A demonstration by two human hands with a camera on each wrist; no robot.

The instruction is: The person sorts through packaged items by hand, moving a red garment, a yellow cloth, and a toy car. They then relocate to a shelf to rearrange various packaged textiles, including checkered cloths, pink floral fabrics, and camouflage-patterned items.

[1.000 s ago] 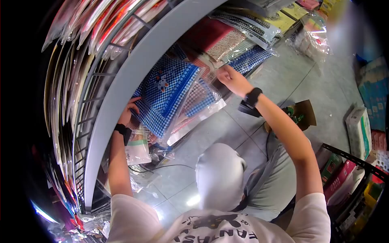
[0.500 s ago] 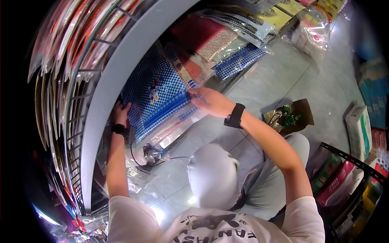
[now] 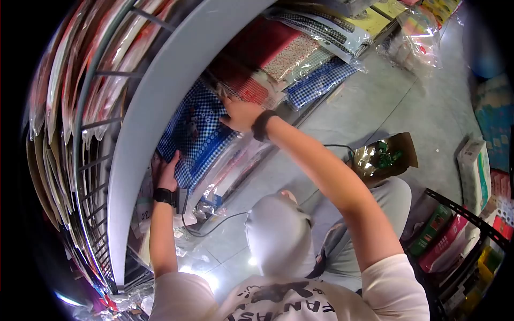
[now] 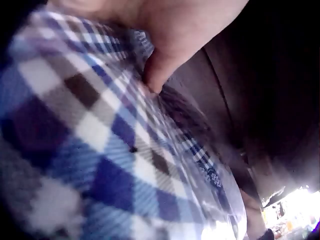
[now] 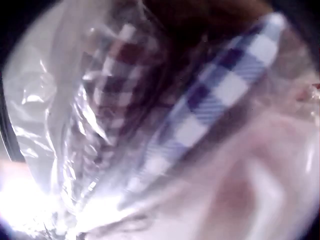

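Observation:
A blue checked cloth packet [image 3: 202, 125] with a printed figure lies on the low shelf, partly under the grey shelf edge. At its lower left corner my left hand [image 3: 165, 174] grips it, thumb on top and the other fingers mostly hidden. In the left wrist view the thumb of this hand [image 4: 187, 30] presses into the checked cloth [image 4: 110, 130]. My right hand [image 3: 240, 113] pinches the packet's right edge, with its fingertips partly hidden. Clear plastic [image 5: 37, 95] and checked cloth [image 5: 215, 95] fill the right wrist view, where the hand cannot be made out clearly.
A curved grey shelf edge [image 3: 155, 80] and a wire rack stand close on the left. Other cloth packets [image 3: 321, 80] lie beyond the right hand. An opened box [image 3: 393, 155] stands on the tiled floor, and a cable [image 3: 219, 220] runs near the knee.
My right hand has come left, from beside the shelf's front edge onto the blue packet's edge. The packet has shifted left and lies further under the grey shelf edge.

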